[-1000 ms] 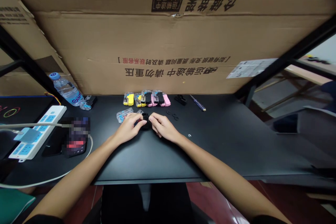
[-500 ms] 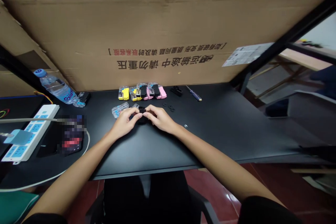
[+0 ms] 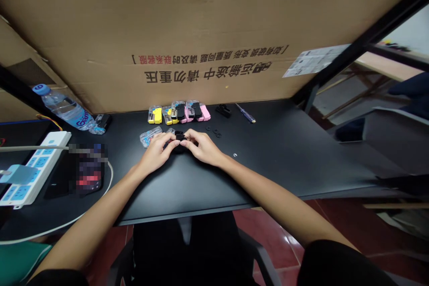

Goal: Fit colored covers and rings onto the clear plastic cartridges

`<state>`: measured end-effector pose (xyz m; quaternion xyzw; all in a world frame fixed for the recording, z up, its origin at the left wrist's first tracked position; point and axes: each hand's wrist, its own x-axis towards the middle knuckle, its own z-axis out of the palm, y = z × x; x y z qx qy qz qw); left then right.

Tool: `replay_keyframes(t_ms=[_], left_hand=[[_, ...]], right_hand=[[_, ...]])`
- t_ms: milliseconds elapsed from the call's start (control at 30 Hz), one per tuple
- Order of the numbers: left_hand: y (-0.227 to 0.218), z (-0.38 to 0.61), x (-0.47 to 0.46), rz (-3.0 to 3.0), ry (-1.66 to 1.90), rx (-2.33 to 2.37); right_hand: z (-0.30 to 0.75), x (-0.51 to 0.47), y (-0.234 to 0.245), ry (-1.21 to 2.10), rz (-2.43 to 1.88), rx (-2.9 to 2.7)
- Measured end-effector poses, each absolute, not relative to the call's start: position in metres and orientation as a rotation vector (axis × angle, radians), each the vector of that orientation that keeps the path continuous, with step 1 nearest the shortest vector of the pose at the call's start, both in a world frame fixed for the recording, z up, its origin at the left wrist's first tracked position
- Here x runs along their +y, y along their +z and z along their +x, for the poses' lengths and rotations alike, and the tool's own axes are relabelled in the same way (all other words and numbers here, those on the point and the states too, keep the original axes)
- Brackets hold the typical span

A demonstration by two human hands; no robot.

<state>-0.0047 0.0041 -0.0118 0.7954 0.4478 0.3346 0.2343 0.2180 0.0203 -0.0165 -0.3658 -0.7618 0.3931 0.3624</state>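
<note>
Both hands meet over the black table [image 3: 268, 161] and pinch a small black part [image 3: 179, 137] between their fingertips. My left hand [image 3: 157, 152] grips it from the left, my right hand [image 3: 201, 146] from the right. Just left of the hands lies a clear plastic piece with blue inside [image 3: 150, 136]. Behind the hands stands a row of small yellow, black and pink parts [image 3: 179, 112]. A few black washers [image 3: 214, 132] lie to the right of my right hand.
A big cardboard box [image 3: 214, 40] walls off the back of the table. A water bottle [image 3: 65, 110] lies at the back left, a white power strip [image 3: 31, 169] and a cable at the left. A screwdriver [image 3: 245, 113], a black clip [image 3: 223, 110] and a small ring [image 3: 235, 155] lie to the right.
The hands stay together on the small black part with only slight finger shifts. The camera has tilted, so everything sits a little higher and further left in the picture.
</note>
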Motion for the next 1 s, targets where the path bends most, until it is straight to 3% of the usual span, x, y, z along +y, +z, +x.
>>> replay_keyframes(t_ms=[800,900,1000], left_hand=[[-0.01,-0.004,0.0,2.241,0.975,1.206],[-0.008,-0.004,0.0,2.241,0.986,1.219],[-0.007,-0.003,0.0,2.244,1.013,1.219]], right_hand=[[0.211,0.017,-0.018,1.433,-0.952,-1.679],[0.214,0.019,-0.014,1.419,-0.957,-1.714],[0.231,0.03,-0.004,1.196,-0.99,-1.827]])
